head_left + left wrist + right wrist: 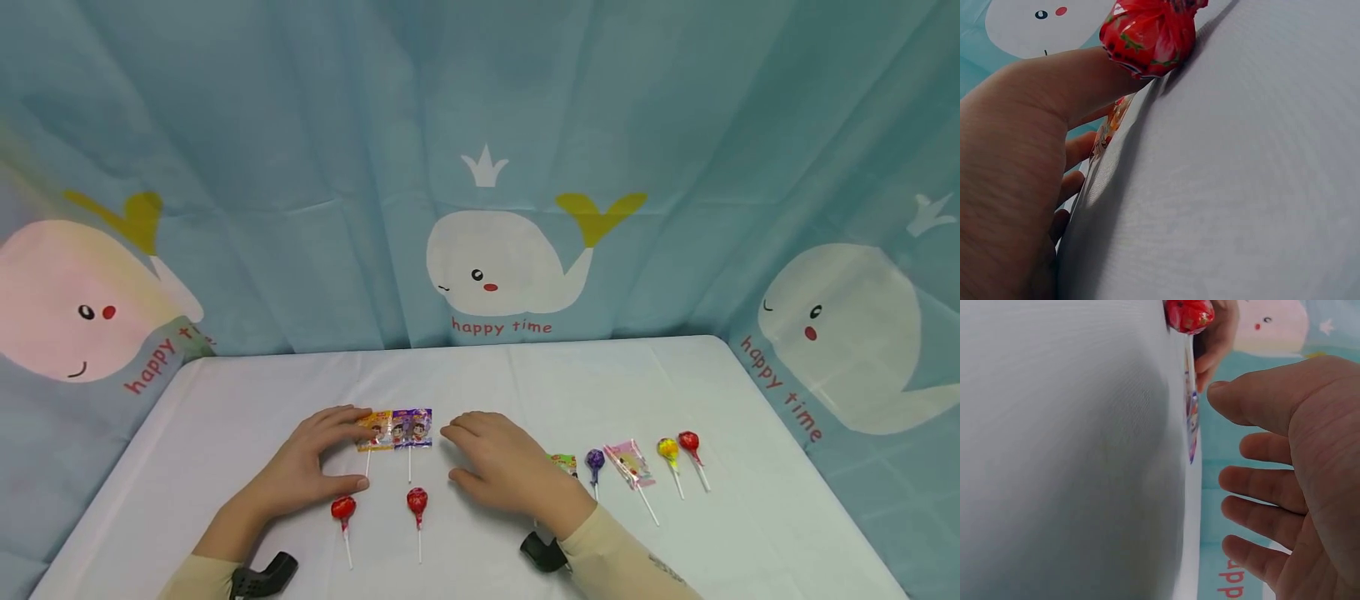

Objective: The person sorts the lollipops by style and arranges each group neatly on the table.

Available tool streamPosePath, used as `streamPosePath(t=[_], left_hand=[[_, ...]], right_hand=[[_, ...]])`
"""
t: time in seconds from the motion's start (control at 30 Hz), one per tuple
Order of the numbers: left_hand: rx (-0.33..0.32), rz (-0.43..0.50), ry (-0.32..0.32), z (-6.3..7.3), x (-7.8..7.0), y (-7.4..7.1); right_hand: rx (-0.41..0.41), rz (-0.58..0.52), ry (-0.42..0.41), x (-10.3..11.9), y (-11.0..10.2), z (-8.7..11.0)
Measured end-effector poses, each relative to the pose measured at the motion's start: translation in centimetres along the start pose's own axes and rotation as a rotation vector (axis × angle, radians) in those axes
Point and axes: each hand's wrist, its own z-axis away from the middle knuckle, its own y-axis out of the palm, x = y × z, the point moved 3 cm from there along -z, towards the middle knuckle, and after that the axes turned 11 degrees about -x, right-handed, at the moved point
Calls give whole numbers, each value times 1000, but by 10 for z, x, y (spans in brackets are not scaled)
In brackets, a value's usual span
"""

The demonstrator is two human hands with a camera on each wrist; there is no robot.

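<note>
An orange-wrapped flat lollipop (381, 429) and a purple-wrapped flat lollipop (420, 427) lie side by side on the white table, sticks toward me. My left hand (303, 462) is at the orange one, fingers extended over its left edge and thumb apart near its stick; whether the fingertips press on it, I cannot tell. Just right of the purple wrapper, my right hand (498, 462) hovers with relaxed fingers and nothing in them. Closer to me are two round red lollipops, one (343, 507) by the left thumb, also large in the left wrist view (1150, 37), and another (417, 500) farther right.
Right of my right forearm lie a partly hidden green-wrapped lollipop (564, 462), a round purple one (595, 459), a pink flat one (630, 460), a yellow one (667, 450) and a red one (688, 442). A blue whale-print curtain (337, 275) hangs behind the table (780, 517).
</note>
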Motion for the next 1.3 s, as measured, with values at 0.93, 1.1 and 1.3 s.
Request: streamPosePath(t=[0.93, 1.1, 1.3], left_hand=[[16, -3, -24, 1, 3, 2], [22, -18, -32, 0, 1, 1], [17, -24, -27, 0, -1, 1]], right_hand=[[-34, -65, 21, -10, -6, 19], [-26, -57, 25, -14, -7, 24], [-38, -61, 11, -16, -10, 30]])
